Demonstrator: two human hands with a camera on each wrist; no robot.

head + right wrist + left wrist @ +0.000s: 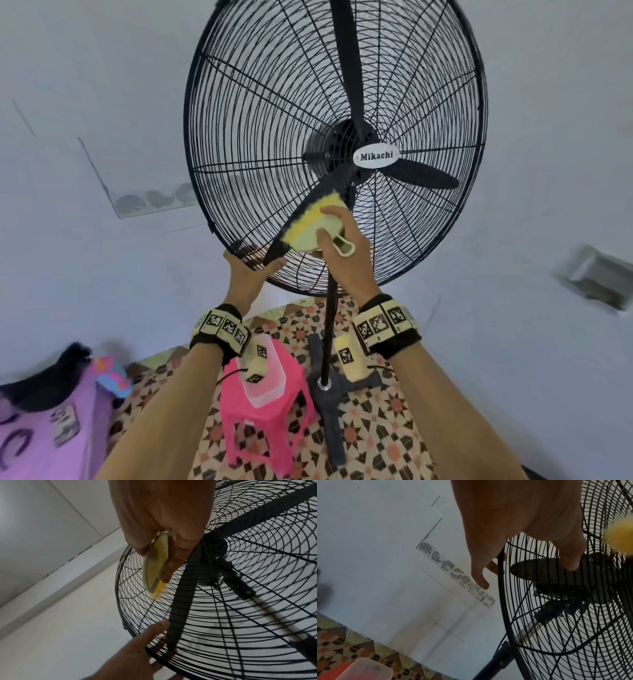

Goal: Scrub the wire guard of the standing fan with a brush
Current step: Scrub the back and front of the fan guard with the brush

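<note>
The right hand grips the brush by its pale back plate, thumb on the near face and the fingers curled over the far edge, the loop handle projecting below the palm. Just beyond those fingertips the yellow bristles press into the wire guard in its lower left part, over the blade that runs behind the wires there. The left hand holds the guard's rim below the brush, thumb laid on the front wires and the fingers wrapped behind the rim. This bracing grip is judged correct: the fan stands on a slim pole, and unopposed brush pressure would likely rock the head. To do the step well, strokes should follow the ring wires, then cross along the radial spokes, with the bristles kept square to the guard so the tips reach between wires. Pressure should stay moderate; thin wires may flex against the blade. The left grip should shift round the rim as the brush moves on. A clear tub on a pink stool sits well below both hands; its contents cannot be determined.
</note>
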